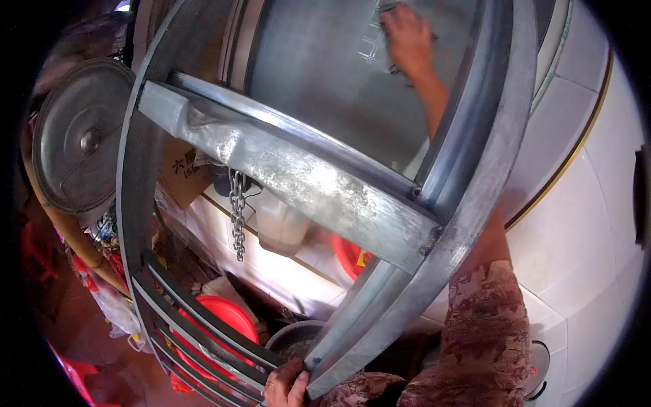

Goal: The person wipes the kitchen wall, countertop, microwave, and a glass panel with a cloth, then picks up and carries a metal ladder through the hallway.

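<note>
A large grey metal frame (pixel 475 217) with rounded sides and a glass pane (pixel 319 81) fills the middle of the view. My right arm reaches through to the pane, where my right hand (pixel 410 49) presses what looks like a grey cloth, its dark edges (pixel 393 69) showing around the fingers. Pale line decoration (pixel 369 51) shows on the glass beside the hand. At the bottom, my left hand (pixel 286 384) is wrapped round the frame's lower corner, near the curved bars (pixel 203 332). A dented, worn crossbar (pixel 298 173) spans the frame between my hands.
A metal chain (pixel 237 214) hangs behind the crossbar, near a translucent container (pixel 279 227). Red basins (pixel 220 332) and a cardboard box (pixel 183 173) lie beyond the frame. A round metal lid (pixel 81 136) is at left. White tiled wall (pixel 583 251) runs along the right.
</note>
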The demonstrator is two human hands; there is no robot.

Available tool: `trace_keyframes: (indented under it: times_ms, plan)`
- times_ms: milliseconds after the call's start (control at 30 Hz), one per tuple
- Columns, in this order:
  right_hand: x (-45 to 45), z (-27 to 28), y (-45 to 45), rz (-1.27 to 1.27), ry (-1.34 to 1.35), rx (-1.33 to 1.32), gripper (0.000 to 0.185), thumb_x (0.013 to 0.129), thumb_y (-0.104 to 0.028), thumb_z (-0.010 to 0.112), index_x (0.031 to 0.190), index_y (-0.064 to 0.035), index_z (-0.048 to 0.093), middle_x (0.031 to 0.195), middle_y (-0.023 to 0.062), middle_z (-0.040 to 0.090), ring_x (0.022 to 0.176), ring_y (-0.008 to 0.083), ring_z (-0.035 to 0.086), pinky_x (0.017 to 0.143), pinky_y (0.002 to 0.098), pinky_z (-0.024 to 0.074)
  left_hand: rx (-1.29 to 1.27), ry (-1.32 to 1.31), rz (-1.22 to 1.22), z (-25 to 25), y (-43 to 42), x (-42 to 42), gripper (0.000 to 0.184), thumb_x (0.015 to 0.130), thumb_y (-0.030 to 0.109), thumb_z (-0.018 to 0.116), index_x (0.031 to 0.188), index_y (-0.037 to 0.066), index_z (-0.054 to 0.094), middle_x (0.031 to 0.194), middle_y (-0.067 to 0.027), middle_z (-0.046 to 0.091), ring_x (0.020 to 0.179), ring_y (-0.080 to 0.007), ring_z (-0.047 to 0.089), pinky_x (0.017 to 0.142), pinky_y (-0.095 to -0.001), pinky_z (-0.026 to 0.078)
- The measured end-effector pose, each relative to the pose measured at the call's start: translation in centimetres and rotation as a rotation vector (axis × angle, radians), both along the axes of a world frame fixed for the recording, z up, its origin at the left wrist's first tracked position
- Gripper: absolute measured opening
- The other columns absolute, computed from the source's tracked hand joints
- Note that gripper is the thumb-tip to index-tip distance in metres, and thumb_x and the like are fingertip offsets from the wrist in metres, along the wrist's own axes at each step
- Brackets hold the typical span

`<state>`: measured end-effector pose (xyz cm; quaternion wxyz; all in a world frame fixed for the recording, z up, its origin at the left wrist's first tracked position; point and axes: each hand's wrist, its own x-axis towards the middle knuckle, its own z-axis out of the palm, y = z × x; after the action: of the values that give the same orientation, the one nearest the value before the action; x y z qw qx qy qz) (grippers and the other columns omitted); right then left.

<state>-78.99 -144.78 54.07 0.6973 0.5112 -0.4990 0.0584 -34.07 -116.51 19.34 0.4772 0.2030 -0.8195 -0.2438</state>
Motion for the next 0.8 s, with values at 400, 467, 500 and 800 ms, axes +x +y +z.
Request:
trace_keyframes:
  times_ms: [400, 467, 500, 800]
  plan:
    - [-6.6, -22.4, 4.5, 0.024, -0.064, 0.785, 0.046, 0.083, -0.017, 0.051, 0.128, -0.0104, 0.052, 0.144, 0.0121, 0.039, 0.136, 0.0270, 0.033, 0.112, 0.0498, 0.0217, 0.040, -0.044, 0.004, -1.1, 1.0, 0.7, 0.062, 0.074, 0.013, 0.071, 0.129, 0.002, 0.045, 0.121, -0.0248, 0.053, 0.104, -0.0407, 0.055, 0.089, -0.0474, 0.045]
    - [-8.8, -21.4, 8.4, 0.012, -0.089, 0.784, 0.045, 0.083, -0.017, 0.051, 0.127, -0.0107, 0.052, 0.144, 0.0123, 0.039, 0.136, 0.0271, 0.034, 0.112, 0.0502, 0.0218, 0.029, -0.069, -0.068, -0.8, 0.1, 0.6, 0.084, 0.057, 0.012, 0.079, 0.131, 0.000, 0.040, 0.115, -0.0284, 0.052, 0.097, -0.0426, 0.056, 0.080, -0.0491, 0.048]
    - [-9.9, -20.2, 10.3, -0.008, -0.106, 0.747, 0.045, 0.083, -0.016, 0.051, 0.127, -0.0109, 0.053, 0.144, 0.0123, 0.039, 0.136, 0.0271, 0.034, 0.112, 0.0504, 0.0219, -0.008, -0.042, -0.003, -1.4, 0.2, 0.3, 0.084, 0.051, 0.012, 0.079, 0.127, 0.003, 0.045, 0.118, -0.0242, 0.053, 0.099, -0.0390, 0.057, 0.082, -0.0464, 0.050]
    - [-5.7, -8.0, 14.9, -0.015, -0.108, 0.027, 0.041, 0.082, -0.015, 0.053, 0.123, -0.0122, 0.055, 0.143, 0.0130, 0.040, 0.135, 0.0276, 0.036, 0.111, 0.0520, 0.0225, 0.052, -0.047, 0.012, -0.9, 0.7, 0.3, 0.078, 0.061, 0.012, 0.075, 0.131, 0.001, 0.041, 0.118, -0.0267, 0.053, 0.099, -0.0401, 0.057, 0.082, -0.0475, 0.048]
